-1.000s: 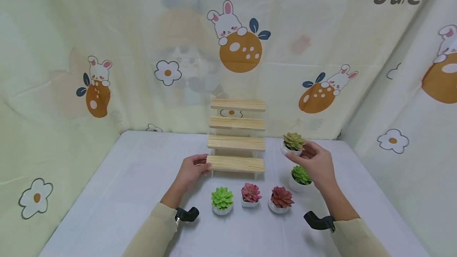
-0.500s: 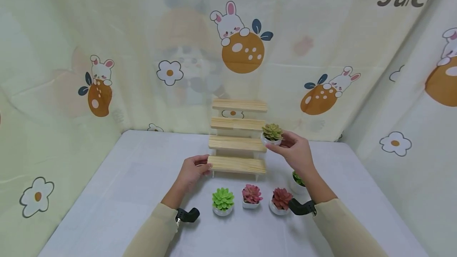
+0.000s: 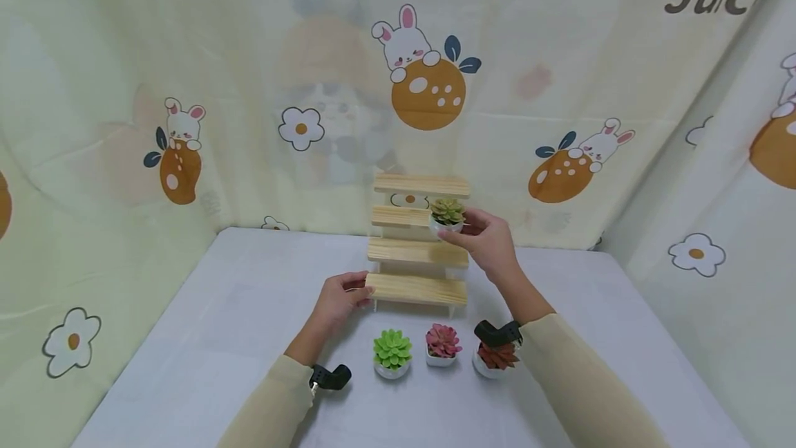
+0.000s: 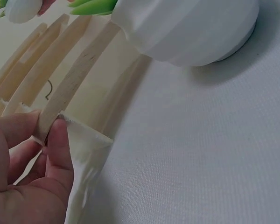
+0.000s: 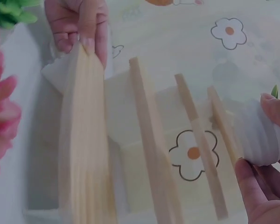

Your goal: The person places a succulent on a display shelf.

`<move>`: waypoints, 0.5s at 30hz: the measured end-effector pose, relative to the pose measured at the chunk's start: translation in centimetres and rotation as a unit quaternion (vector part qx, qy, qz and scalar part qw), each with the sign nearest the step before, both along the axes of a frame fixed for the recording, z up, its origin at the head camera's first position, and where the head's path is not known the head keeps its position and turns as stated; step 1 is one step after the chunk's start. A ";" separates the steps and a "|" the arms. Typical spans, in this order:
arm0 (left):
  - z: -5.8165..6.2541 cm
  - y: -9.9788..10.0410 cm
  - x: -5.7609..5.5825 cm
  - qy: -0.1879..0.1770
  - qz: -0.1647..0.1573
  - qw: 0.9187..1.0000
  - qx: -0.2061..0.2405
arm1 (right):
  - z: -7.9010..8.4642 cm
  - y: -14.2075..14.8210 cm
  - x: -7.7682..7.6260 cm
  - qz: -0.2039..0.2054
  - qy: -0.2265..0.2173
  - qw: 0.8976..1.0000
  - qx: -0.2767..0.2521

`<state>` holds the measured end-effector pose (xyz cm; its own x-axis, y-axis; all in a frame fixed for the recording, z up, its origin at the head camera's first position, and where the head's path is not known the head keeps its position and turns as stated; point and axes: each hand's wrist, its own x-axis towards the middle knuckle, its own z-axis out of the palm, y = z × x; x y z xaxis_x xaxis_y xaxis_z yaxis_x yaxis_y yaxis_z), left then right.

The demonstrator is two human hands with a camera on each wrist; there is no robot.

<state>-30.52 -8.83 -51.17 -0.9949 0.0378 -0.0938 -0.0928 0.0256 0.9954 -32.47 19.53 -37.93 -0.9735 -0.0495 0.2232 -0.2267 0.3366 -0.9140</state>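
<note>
One wooden stepped stand [image 3: 419, 240] with four slats; four potted succulents in view — one olive-green with reddish tips [image 3: 447, 213], one bright green [image 3: 392, 352], one pink [image 3: 442, 344], one dark red [image 3: 495, 358] partly behind the right wrist; each sits in a small white pot; two hands — left [image 3: 338, 296] and right [image 3: 485, 240]; two black wrist cameras, one per forearm; one white worktop [image 3: 205, 337]; two "Juice" prints on the backdrop; four rabbit prints at least.

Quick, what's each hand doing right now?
Left hand: pinches the bottom step of the wooden stand.
Right hand: holds a small potted succulent.
</note>
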 end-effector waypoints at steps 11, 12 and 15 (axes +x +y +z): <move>0.0 0.1 0.0 -0.001 0.001 1.000 -0.008 | 0.9 -2.4 -2.1 0.038 0.001 0.999 -0.022; 0.0 0.1 0.0 -0.002 0.001 1.000 -0.010 | 1.0 -2.5 -2.3 0.040 0.002 0.999 -0.016; 0.1 0.1 -0.1 -0.006 0.000 1.000 -0.013 | 1.3 -2.9 -2.9 0.042 0.006 0.999 -0.006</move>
<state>-30.57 -8.73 -51.10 -0.9937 0.0343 -0.1068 -0.1050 0.0508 0.9932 -35.42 16.59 -36.62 -0.9635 -0.1272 0.2355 -0.2639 0.3046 -0.9152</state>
